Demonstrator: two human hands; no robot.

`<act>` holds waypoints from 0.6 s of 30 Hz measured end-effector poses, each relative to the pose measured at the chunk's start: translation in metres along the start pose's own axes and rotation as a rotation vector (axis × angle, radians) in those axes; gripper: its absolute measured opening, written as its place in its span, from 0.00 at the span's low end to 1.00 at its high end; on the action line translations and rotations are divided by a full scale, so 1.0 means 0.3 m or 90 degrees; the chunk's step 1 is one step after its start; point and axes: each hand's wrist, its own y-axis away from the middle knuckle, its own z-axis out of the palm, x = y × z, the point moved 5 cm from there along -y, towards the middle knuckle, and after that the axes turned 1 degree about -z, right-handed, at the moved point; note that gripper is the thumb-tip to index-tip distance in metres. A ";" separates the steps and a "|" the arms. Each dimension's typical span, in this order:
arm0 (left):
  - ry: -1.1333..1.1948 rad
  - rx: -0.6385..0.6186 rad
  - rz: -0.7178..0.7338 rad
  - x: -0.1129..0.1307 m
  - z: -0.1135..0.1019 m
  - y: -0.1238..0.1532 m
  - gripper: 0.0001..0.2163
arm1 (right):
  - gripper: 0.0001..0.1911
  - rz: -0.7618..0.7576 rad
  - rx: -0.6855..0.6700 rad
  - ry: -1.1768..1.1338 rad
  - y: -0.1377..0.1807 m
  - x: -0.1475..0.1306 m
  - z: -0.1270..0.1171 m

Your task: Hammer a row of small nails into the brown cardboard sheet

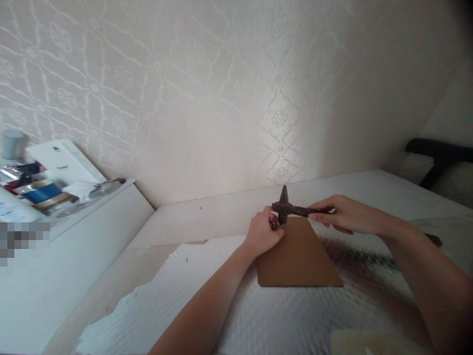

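A dark hammer point(283, 208) is in my right hand point(342, 213), whose fingers are wrapped round its handle. The hammer head stands over the far part of a brown board point(301, 261), with its narrow end pointing up. My left hand point(264, 231) rests at the board's far left edge, fingers pinched together just under the hammer's striking face. A small dark, shiny thing point(274, 225) shows at those fingertips, too small to name. Whether the hammer touches it, I cannot tell.
Silvery bubbled sheeting point(266, 315) lies under the board on a white table point(354, 185) against the wall. At the left, a white cabinet point(99, 246) carries a white box point(66, 160), a grey cup point(13, 144) and assorted items. A black chair part point(439, 150) stands at the right.
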 end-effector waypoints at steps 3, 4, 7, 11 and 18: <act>0.021 -0.002 0.006 0.000 -0.002 0.001 0.15 | 0.26 -0.011 0.022 -0.008 0.001 -0.008 -0.001; 0.029 -0.001 0.008 0.000 -0.002 0.000 0.17 | 0.26 -0.011 0.032 -0.012 0.001 -0.011 -0.002; 0.024 0.002 -0.001 -0.002 -0.005 0.000 0.13 | 0.26 -0.015 0.027 -0.012 -0.004 -0.018 0.006; -0.003 0.004 -0.015 -0.001 -0.008 -0.001 0.08 | 0.24 -0.054 -0.003 0.018 -0.010 -0.036 0.016; -0.009 0.012 -0.010 0.003 -0.010 0.001 0.08 | 0.22 -0.091 0.005 0.077 -0.011 -0.043 0.008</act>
